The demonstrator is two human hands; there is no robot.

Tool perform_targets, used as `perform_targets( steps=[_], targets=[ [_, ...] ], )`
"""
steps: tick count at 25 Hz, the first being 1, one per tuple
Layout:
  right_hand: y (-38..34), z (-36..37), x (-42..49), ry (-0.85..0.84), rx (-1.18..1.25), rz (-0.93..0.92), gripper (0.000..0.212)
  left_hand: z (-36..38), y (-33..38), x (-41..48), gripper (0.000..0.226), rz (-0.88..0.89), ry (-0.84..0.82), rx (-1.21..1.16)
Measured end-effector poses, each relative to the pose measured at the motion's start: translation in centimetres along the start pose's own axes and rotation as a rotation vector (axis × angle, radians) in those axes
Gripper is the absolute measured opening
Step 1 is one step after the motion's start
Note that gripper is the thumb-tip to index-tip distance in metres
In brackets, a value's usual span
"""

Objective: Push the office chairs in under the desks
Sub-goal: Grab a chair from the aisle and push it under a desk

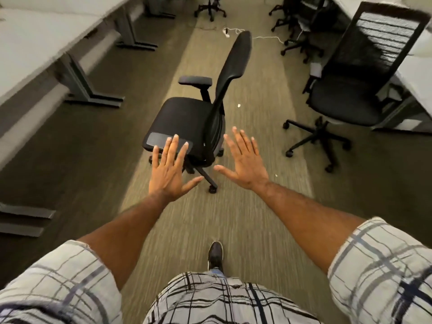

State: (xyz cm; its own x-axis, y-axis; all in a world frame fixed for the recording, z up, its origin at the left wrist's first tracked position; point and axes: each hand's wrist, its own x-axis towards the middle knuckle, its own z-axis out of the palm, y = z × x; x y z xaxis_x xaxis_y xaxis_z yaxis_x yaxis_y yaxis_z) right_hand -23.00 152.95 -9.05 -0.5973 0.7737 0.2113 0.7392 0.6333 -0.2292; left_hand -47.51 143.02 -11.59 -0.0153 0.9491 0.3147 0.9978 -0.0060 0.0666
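A black office chair stands in the middle of the carpeted aisle, seen side-on with its backrest to the right. My left hand and my right hand are both stretched out in front of me with fingers spread and straight, palms down, holding nothing. Whether either hand touches the chair I cannot tell. A second black chair with a mesh back stands at the right, partly under the white desk there. A long white desk runs along the left.
Grey desk legs stick out into the floor on the left. More black chairs crowd the far right, another chair base is at the far end. A white cable lies across the carpet beyond the chair.
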Motion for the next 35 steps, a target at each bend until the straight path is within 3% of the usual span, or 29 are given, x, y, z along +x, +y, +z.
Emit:
perform_targets(
  steps=[10, 15, 20, 26, 35],
  targets=[
    [18.0, -4.5, 13.0, -0.001, -0.061, 0.088, 0.103, 5.9, 6.8, 24.0, 0.106, 0.104, 0.031, -0.064],
    [27.3, -3.9, 20.9, -0.035, -0.042, -0.011, 0.1, 8.3, 9.8, 34.1, 0.106, 0.001, 0.068, -0.041],
    [36.1, -5.2, 29.7, -0.056, -0.03, -0.182, 0.096, 8.1, 11.6, 45.6, 0.102, -0.234, 0.146, 0.006],
    [41.5, -9.3, 41.0, -0.041, -0.019, -0.387, 0.096, 7.8, 13.1, 49.2, 0.098, -0.532, 0.046, 0.072],
    [40.8, -7.6, 56.0, -0.004, 0.038, -0.654, 0.101, 9.7, 13.1, 51.1, 0.097, -0.664, 0.036, 0.043]
  ],
)
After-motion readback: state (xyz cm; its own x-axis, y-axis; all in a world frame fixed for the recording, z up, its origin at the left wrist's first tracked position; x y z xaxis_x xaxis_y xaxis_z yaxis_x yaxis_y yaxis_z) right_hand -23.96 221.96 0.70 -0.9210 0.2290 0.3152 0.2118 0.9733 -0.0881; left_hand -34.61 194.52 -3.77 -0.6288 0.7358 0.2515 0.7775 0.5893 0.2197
